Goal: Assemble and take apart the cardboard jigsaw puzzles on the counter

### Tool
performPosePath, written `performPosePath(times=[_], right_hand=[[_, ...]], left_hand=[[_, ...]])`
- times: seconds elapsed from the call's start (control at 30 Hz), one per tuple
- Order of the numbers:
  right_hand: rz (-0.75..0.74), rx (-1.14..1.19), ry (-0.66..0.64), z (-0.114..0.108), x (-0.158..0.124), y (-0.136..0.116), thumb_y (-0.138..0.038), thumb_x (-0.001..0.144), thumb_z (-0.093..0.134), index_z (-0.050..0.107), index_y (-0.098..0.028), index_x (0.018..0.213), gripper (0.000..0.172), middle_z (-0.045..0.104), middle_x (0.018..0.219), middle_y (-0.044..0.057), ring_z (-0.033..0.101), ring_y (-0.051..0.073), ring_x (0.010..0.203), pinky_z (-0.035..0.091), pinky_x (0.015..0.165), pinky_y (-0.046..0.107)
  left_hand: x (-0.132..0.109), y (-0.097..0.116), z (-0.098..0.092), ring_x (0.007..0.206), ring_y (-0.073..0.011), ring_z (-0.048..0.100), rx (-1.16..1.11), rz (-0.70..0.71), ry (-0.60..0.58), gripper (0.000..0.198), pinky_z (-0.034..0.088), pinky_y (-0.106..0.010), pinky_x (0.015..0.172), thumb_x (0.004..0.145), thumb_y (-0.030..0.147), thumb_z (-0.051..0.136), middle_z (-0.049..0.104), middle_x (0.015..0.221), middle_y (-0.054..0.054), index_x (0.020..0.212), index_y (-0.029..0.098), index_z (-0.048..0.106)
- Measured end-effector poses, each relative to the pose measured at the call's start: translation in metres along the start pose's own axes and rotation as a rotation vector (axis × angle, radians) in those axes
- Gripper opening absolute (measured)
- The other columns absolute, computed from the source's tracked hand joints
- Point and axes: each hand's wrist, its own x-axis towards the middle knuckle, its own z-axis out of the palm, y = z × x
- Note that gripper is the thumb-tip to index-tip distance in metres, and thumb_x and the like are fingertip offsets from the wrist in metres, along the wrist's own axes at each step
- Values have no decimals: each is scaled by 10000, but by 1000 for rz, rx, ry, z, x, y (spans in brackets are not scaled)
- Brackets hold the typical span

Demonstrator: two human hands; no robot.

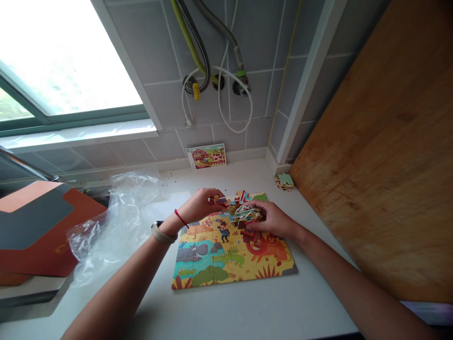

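Note:
A jigsaw puzzle [219, 250] with a bright safari scene of a hippo, crocodile, lion and explorer lies assembled on the white counter [226, 307], its far end unfinished and loosely heaped. My left hand [200, 205] pinches a small puzzle piece [217, 200] between its fingers, just above the puzzle's far edge. My right hand [271, 219] holds a bunched stack of puzzle pieces [247, 216] over the puzzle's upper right part. The two hands are close together, and the stack hides part of the lion area.
A picture card [206, 156] of a farm scene leans on the tiled wall. A small pile of cards [285, 181] sits in the corner. Crumpled clear plastic [120, 222] and an orange-and-grey box [38, 226] lie left; a wooden board [371, 156] stands right.

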Motion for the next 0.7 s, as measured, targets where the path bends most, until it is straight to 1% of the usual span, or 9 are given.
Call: performPosePath(times=[0.13, 0.2, 0.27, 0.3, 0.37, 0.43, 0.53, 0.63, 0.7], right_hand=[[-10, -64, 17, -2, 0, 2, -393, 668, 905, 682, -185, 1213, 624, 761, 1101, 70, 729, 252, 937, 569, 864, 360], [3, -65, 24, -3, -1, 2, -407, 674, 901, 674, -183, 1227, 638, 769, 1079, 73, 738, 255, 921, 575, 863, 372], [11, -56, 12, -3, -1, 2, -417, 683, 895, 665, -179, 1239, 647, 778, 1035, 72, 744, 258, 901, 580, 856, 383], [6, -52, 7, -3, -1, 2, -419, 684, 894, 666, -178, 1238, 646, 779, 1035, 74, 745, 262, 908, 580, 860, 386], [-26, -50, 7, -1, -1, 1, -423, 686, 895, 673, -183, 1229, 633, 767, 1112, 86, 738, 275, 975, 572, 895, 394], [-61, -59, 28, 1, 0, 2, -427, 689, 897, 678, -194, 1224, 623, 746, 1196, 92, 721, 289, 1049, 558, 940, 403], [-82, -119, 84, 3, 0, 3, -416, 707, 889, 672, -213, 1246, 616, 740, 1215, 91, 710, 301, 1086, 541, 982, 429], [-125, -186, 120, 4, 1, 5, -388, 724, 881, 681, -240, 1244, 577, 704, 1303, 93, 670, 315, 1186, 505, 1046, 460], [-190, -209, 103, 3, 2, 5, -378, 732, 878, 694, -256, 1227, 542, 658, 1383, 88, 612, 316, 1280, 460, 1105, 469]], left_hand=[[3, -3, 5, 830, -179, 681, -12, 2, 111, 244, 543, -289, 749, 886, 394, 675, 746, 952, -71, 979, 169, 692], [4, -4, 5, 856, -185, 691, -67, -31, 156, 261, 554, -291, 736, 933, 411, 611, 736, 988, -88, 1014, 166, 652], [4, -4, 5, 871, -191, 697, -153, -75, 171, 296, 566, -285, 703, 962, 446, 563, 723, 1025, -100, 1052, 168, 609], [4, -5, 6, 877, -194, 695, -184, -90, 168, 318, 569, -284, 691, 967, 468, 552, 716, 1038, -103, 1065, 169, 594], [4, -5, 11, 882, -194, 679, -207, -94, 135, 355, 569, -285, 687, 980, 509, 520, 705, 1025, -97, 1072, 172, 583], [3, -5, 20, 869, -187, 659, -215, -67, 75, 389, 557, -286, 698, 1009, 542, 451, 693, 975, -81, 1062, 179, 580], [1, -2, 37, 834, -173, 627, -223, 6, 14, 415, 532, -297, 729, 1049, 552, 341, 669, 929, -51, 1069, 195, 550], [-1, 1, 48, 834, -178, 603, -117, 65, 2, 379, 508, -320, 776, 1062, 529, 320, 659, 948, -40, 1085, 207, 518], [-3, 3, 51, 899, -203, 614, -27, 94, -27, 373, 501, -346, 829, 1061, 525, 324, 665, 1030, -62, 1132, 210, 509]])
